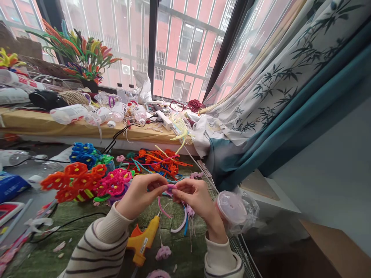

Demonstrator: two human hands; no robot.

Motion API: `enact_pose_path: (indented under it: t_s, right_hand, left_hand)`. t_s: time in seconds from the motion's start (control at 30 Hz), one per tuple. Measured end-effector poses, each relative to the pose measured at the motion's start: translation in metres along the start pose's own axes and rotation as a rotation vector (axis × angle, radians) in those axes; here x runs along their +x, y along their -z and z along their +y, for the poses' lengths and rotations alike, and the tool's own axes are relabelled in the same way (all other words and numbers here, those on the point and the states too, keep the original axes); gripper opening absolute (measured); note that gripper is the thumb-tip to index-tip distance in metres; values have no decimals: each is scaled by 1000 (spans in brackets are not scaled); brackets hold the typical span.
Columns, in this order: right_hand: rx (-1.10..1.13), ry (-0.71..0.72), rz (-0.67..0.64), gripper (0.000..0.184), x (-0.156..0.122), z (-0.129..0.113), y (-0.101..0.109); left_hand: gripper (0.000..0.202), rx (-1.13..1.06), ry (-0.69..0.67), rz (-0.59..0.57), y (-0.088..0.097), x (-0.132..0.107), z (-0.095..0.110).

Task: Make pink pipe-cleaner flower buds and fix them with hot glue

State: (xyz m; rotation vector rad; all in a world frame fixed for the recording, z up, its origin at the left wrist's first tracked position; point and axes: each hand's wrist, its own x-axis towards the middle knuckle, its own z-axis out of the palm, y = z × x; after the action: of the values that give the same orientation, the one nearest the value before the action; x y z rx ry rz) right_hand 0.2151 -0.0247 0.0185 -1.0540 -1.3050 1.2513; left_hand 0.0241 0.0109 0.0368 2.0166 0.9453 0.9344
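Fingertips of my left hand and my right hand meet over the table, both pinching a coiled pink-purple pipe cleaner. A pink strip hangs just under the coil; whether it joins the coil I cannot tell. Below my hands lie a pale curved pipe cleaner and a blue one. A yellow glue gun with an orange trigger rests beneath my left wrist. Close to it is a small pink fuzzy flower on a thin stem.
Orange, blue and magenta pipe-cleaner flowers stand left of my hands. Behind lies a pile of orange pipe cleaners. A clear-lidded tub is at right. Several plastic bottles lie on the window ledge. A black cable crosses the left side.
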Motion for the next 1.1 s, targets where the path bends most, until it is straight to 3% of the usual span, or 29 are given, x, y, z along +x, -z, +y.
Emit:
enact_pose_path:
  t_s: [0.37,0.63,0.8,0.87,0.97,1.1]
  right_hand:
    - [228,-61,-122,31,6,7,-6]
    - [120,-5,-126,35,4,5,-13]
    - [19,42,-61,35,2,-2,-11]
    - [30,45,-44,35,2,-3,-9]
    - [74,40,-40,36,2,-3,-7]
    - [114,73,-65,35,1,-3,-7]
  left_hand:
    - [20,169,-33,137,3,-14,14]
    - [17,372,-126,154,15,-14,24]
    - [21,507,-175,338,18,-43,28]
    - [22,596,-145,252,17,-68,21]
    - [34,820,60,-114,10,-107,5]
    - [71,1080,271,-292,-7,-133,-15]
